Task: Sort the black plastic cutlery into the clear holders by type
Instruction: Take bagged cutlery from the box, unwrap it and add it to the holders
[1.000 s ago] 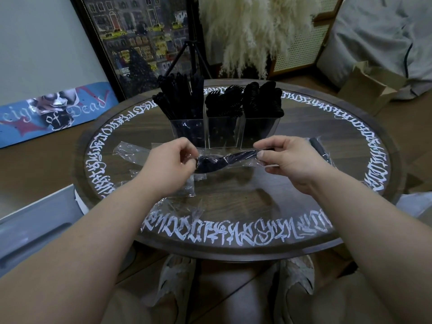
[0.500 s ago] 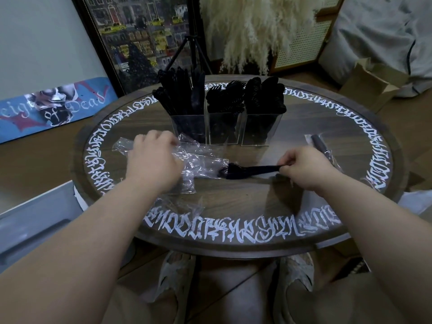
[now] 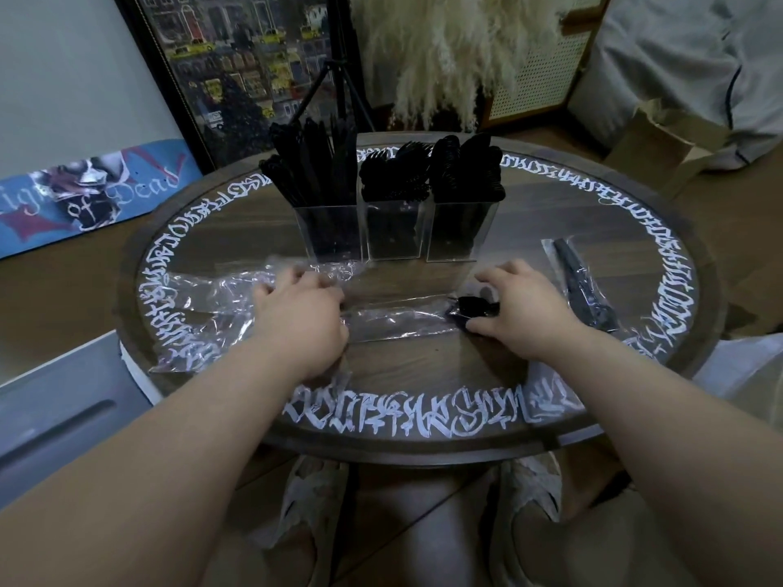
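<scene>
Brimming clear holders [image 3: 394, 230], black cutlery [image 3: 390, 175]

Clear holders on the counter [image 3: 423, 370]: three, side by side. Left holder [image 3: 328, 230] carries black knives; middle holder [image 3: 394, 230] black forks; right holder [image 3: 459, 230] black spoons. Pieces within each are packed too tightly to count.

Loose black cutlery outside the holders: one piece [image 3: 474, 309] under the right hand [image 3: 521, 315], and one wrapped piece [image 3: 582, 286] lying apart to the right.

Clear plastic wrappers [image 3: 220, 302]: a crumpled heap, number indeterminate.

Hands: two, left hand [image 3: 298, 319] included.

Counters: one.
</scene>
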`<state>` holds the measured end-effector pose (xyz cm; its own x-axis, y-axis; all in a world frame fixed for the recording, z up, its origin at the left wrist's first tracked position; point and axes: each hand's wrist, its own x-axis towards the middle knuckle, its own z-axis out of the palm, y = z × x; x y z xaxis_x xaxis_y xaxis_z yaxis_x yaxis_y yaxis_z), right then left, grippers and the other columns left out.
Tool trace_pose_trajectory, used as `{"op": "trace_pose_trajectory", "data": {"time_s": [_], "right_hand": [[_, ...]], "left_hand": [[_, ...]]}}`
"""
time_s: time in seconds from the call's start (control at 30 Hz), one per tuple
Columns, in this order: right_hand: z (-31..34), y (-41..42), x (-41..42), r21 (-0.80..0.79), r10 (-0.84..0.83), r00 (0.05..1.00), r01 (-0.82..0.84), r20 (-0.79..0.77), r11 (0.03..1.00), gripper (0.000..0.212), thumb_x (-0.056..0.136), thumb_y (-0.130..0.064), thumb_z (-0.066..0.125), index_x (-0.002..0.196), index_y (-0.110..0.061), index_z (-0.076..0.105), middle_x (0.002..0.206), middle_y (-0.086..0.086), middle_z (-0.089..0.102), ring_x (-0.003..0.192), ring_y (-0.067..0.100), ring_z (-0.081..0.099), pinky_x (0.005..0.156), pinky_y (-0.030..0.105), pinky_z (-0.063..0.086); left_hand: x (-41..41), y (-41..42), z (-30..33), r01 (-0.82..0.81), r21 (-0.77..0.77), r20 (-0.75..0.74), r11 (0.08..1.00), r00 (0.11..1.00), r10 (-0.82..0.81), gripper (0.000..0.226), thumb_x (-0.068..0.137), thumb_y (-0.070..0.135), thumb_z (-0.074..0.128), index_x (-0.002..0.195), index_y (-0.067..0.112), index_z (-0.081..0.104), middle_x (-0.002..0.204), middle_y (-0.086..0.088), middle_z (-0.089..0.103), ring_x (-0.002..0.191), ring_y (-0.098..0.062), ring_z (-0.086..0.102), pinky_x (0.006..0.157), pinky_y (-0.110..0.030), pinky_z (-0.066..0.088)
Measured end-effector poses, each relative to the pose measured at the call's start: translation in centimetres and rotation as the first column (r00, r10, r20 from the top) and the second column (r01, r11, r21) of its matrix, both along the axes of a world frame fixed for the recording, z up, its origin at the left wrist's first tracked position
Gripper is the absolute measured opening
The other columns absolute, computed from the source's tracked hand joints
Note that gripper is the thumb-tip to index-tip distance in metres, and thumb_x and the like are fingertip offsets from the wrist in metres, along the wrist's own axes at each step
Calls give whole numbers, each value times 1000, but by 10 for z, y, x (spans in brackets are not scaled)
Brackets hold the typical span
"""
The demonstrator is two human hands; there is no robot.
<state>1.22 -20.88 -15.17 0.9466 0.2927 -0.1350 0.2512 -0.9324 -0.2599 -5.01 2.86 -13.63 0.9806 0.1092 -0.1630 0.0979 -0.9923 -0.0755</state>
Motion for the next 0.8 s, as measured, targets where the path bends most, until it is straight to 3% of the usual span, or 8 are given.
{"op": "trace_pose_trajectory", "data": {"time_s": [0.07,0.17,0.3,0.43,0.53,0.6,0.7,0.8], "right_hand": [[2,-6,0,-71,0,1000,-1,-5,997,66,82,-41,69,140,-21,43,135,7,46,120,32,41,100,37,37],[1,-9,-1,-160,20,1000,-18,10,987,47,84,-37,64,127,-21,55,120,7,60,111,32,45,94,39,44],[1,-8,-3,-128,0,1000,0,4,992,17,86,-30,63,97,-18,62,97,6,65,100,32,54,79,35,48],[4,-18,-3,-78,-55,997,51,-52,996,8,88,-22,61,85,-16,57,84,7,60,87,31,59,65,29,40],[10,-26,-2,53,-107,992,111,-65,992,10,88,-21,62,90,-12,65,82,9,63,81,28,58,62,29,41],[19,-27,-5,293,-141,980,176,-138,940,10,87,-19,66,78,-16,65,69,4,59,69,20,55,54,26,36],[35,-19,-11,591,-92,940,281,-329,756,16,86,-14,68,72,-21,68,67,1,64,63,12,57,55,16,42],[38,-9,-13,696,11,910,308,-414,649,12,85,-8,68,76,-15,72,75,9,69,70,15,62,66,20,50]], "left_hand": [[0,-8,2,45,-54,119,998,992,-38,51,87,40,50,137,33,44,147,6,36,138,-24,20,107,-49,23],[0,-33,3,270,-137,212,953,948,-238,55,89,38,49,142,38,35,153,12,27,139,-20,18,109,-47,22],[4,-58,-9,398,-179,-18,900,913,-407,53,95,42,42,146,38,30,156,13,22,140,-20,17,108,-50,22],[10,-55,-12,300,-106,-154,948,937,-313,57,95,46,42,148,32,27,158,5,20,142,-24,16,110,-52,21],[13,-53,-9,258,-89,-113,962,957,-267,55,94,48,43,145,31,35,156,4,24,140,-25,18,110,-51,23],[14,-56,-7,261,-130,18,957,965,-261,49,94,48,45,141,32,43,152,5,33,137,-23,24,108,-47,27],[21,-64,-4,248,-462,250,852,958,-143,44,93,43,53,135,27,52,135,5,53,121,-16,48,103,-35,40],[25,-73,3,191,-783,268,592,963,44,20,87,36,65,107,31,69,98,12,71,91,-2,64,85,-25,50]]}}
